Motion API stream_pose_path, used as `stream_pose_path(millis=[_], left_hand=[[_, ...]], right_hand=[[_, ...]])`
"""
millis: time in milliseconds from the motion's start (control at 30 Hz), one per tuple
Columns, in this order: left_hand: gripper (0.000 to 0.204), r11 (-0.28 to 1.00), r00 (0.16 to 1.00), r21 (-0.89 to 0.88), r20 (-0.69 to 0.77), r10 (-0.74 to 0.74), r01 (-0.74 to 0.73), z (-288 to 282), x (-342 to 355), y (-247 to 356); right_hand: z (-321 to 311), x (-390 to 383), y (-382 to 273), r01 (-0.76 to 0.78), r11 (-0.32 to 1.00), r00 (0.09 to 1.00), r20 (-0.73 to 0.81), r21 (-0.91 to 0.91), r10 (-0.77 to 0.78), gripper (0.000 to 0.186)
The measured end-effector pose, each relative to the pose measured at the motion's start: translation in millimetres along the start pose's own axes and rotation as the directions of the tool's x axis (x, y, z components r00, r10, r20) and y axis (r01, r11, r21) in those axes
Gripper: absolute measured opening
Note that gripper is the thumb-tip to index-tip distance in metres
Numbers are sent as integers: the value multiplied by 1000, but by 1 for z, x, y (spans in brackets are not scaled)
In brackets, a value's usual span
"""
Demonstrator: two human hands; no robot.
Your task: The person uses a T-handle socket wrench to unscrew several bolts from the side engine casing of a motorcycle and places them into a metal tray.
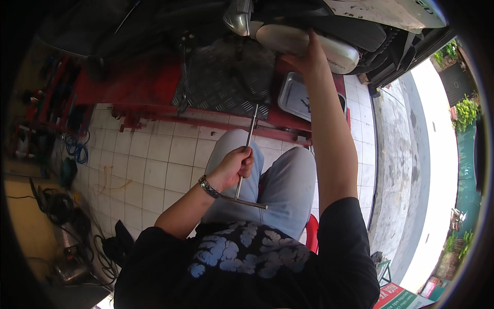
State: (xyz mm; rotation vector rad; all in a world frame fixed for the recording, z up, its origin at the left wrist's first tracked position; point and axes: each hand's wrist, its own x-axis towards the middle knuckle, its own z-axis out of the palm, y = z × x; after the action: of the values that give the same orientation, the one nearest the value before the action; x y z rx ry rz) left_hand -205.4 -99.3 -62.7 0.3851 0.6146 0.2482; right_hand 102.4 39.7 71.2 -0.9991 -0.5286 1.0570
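T-handle wrench [251, 129] — slim, shiny metal, in left grip [234, 166]

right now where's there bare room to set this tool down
For the T-shaped tool, the red platform left of the tread plate looks bare, as do floor tiles between platform and left knee. Crowded: the tray with dark pieces, and dark equipment lower left.

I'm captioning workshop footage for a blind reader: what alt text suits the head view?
A seated person's left hand grips a metal T-bar tool, while the right hand reaches up to a silver casing on a motorbike. Below it, a metal tray holding small dark items sits on a red platform.
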Motion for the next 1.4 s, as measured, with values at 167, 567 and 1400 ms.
stream_pose_path(millis=[167,567,1400], left_hand=[[18,1000,999,4,-40,-5,5,-4,-2,-3],[20,999,997,9,-56,49,-49,2,-8,11],[20,906,924,-271,110,366,-326,51,62,90]], right_hand=[[1,10,5,-110,976,988,-88,190,129,82],[-4,-17,10,-112,991,982,-141,78,123,81],[-17,-266,123,248,792,923,385,-557,-18,60]])
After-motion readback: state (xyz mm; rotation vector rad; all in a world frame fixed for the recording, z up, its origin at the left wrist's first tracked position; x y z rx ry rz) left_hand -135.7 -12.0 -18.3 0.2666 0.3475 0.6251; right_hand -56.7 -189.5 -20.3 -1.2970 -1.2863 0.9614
